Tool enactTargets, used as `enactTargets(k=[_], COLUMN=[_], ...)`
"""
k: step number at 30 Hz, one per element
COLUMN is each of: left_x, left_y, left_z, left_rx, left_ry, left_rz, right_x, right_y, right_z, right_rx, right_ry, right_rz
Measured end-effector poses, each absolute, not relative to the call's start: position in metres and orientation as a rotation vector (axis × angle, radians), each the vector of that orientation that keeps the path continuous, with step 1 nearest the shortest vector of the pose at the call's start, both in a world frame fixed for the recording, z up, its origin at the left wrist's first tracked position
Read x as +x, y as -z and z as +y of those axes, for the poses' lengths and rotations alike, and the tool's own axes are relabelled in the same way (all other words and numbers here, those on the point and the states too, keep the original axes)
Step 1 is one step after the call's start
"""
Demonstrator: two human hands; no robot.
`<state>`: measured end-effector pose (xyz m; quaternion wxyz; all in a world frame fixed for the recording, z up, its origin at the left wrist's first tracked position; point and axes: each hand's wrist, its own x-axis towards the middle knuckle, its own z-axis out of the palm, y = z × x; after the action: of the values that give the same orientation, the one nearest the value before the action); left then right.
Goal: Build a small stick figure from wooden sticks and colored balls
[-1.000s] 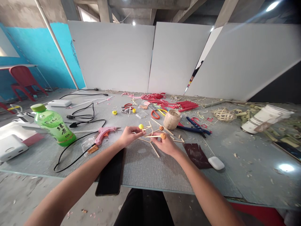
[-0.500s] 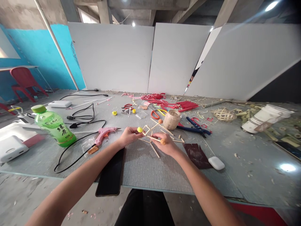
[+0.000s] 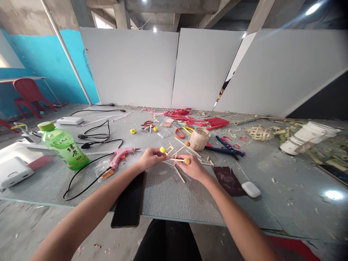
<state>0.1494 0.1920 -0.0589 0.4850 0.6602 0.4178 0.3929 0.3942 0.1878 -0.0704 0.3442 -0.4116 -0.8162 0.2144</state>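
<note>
Above the near middle of the table is a frame of thin wooden sticks (image 3: 178,160) with small clay balls on it. One yellow ball (image 3: 162,149) shows by my left hand (image 3: 152,158), whose thumb and fingers pinch the frame's left side. My right hand (image 3: 192,167) grips the right side, close to an orange-brown ball (image 3: 187,161). A second orange-brown ball (image 3: 187,144) sits farther back on the frame. Some joints are hidden behind my fingers. Loose sticks (image 3: 179,174) lie on the table underneath.
A round container (image 3: 199,139) stands behind my right hand, with blue-handled pliers (image 3: 225,149) beside it. Left lie a pink glue gun (image 3: 119,156) with its cable, a green tea bottle (image 3: 63,145) and a black phone (image 3: 127,203). A white case (image 3: 251,189) rests on dark cloth (image 3: 227,180).
My left hand has shifted slightly right, its fingers closer to my right hand. The stick frame has turned a little, and its far orange-brown ball sits slightly lower and farther right.
</note>
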Motion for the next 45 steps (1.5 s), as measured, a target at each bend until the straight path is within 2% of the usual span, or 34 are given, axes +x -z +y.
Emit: enactTargets(k=[10, 22, 45], left_x=[0.1485, 0.152, 0.149], left_y=[0.058, 0.0616, 0.0607], left_z=[0.1912, 0.1917, 0.192], left_rx=[1.598, 1.623, 1.69], left_ry=[-0.905, -0.971, -0.912], left_rz=[1.021, 0.982, 0.96], right_x=[0.394, 0.3907, 0.3925], right_y=[0.0752, 0.0666, 0.0704], right_z=[0.1883, 0.1822, 0.1816], right_rx=[-1.136, -0.993, -1.112], right_ry=[-0.546, -0.44, -0.474], right_rz=[-2.091, -2.213, -2.16])
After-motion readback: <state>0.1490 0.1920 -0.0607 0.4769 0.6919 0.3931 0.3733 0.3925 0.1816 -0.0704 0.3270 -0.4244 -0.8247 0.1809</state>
